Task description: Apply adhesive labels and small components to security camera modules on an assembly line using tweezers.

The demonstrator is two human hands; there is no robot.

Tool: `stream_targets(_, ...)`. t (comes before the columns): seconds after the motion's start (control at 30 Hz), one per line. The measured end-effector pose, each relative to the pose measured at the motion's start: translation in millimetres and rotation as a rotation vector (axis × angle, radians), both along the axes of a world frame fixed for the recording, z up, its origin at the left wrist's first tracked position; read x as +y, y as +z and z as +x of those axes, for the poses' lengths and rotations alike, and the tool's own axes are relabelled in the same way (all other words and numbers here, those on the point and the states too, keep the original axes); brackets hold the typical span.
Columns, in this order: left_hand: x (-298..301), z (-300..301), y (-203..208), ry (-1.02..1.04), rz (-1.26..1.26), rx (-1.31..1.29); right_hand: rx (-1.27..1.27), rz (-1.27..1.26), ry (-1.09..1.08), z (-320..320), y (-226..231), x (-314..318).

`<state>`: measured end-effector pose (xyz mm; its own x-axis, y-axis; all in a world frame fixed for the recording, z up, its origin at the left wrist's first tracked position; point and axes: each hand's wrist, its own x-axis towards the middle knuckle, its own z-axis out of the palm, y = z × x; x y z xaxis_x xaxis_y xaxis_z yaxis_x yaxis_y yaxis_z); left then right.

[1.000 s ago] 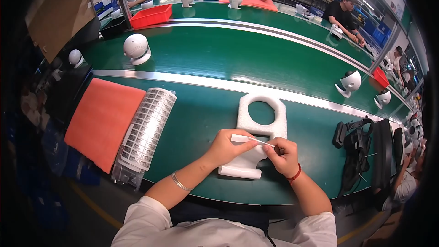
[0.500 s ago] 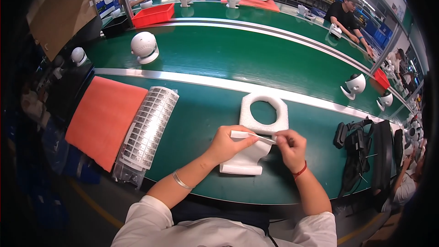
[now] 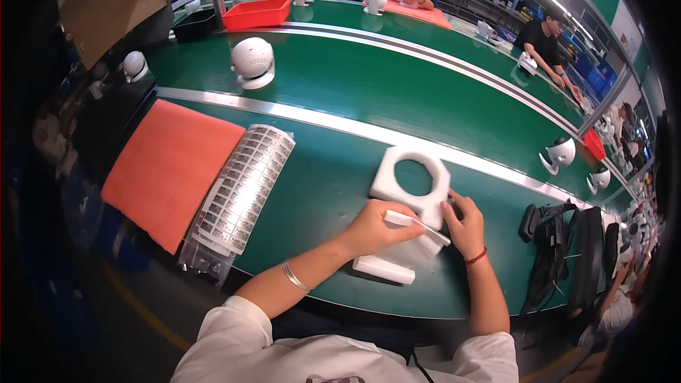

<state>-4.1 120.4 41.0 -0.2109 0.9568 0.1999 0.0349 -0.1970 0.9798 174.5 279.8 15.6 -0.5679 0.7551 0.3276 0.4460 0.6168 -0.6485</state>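
Note:
In my left hand [image 3: 383, 228] is the upper edge of a white folded sheet [image 3: 417, 245], pinched between thumb and fingers. The sheet slants toward my right hand, and its lower folded flap [image 3: 384, 269] reaches down near the green table. Just beyond it is a thick white foam ring [image 3: 386, 179] with cut corners and a round hole. My right hand [image 3: 466, 225] has its thumb and fingers bent at the foam's right corner, apparently gripping it; the fingertips are partly hidden.
At left lie an orange mat [image 3: 170, 170] and a roll of printed labels [image 3: 245, 188]. Black cables and adapters [image 3: 553, 241] lie at right. Beyond a white rail, white round devices [image 3: 253, 62] stand on a green belt [image 3: 340, 81]. Co-workers sit across, near a red tray [image 3: 257, 14].
My right hand has let go of the sheet and moved to the foam ring's corner. The foam has turned slightly clockwise. My left hand keeps the sheet, now tilted more. The view has shifted.

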Motion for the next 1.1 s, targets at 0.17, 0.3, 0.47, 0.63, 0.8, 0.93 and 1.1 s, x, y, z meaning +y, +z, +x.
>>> stream_targets(0.17,0,9,-5,-0.254,0.053,0.041,0.021,0.032,0.066,-13,-3,2)
stream_targets(0.3,-5,13,3,-0.469,0.058,0.005,0.076,0.224,0.185,-61,34,21)
stream_targets(0.47,-5,19,-6,-0.419,0.057,0.005,-0.179,0.326,0.653,-196,108,-5)
stream_targets(0.63,10,37,-37,-0.116,0.05,0.063,-0.536,0.526,0.763,-348,86,-50)
stream_targets(0.8,-1,34,-43,-0.06,0.186,-0.183,-0.644,0.495,0.582,-467,28,-58)
stream_targets(0.93,40,74,-120,0.109,0.373,-0.138,-0.604,0.437,0.442,-492,14,-63)
stream_targets(1.1,79,97,-155,0.091,0.468,0.476,-0.644,0.457,0.341,-485,17,-50)
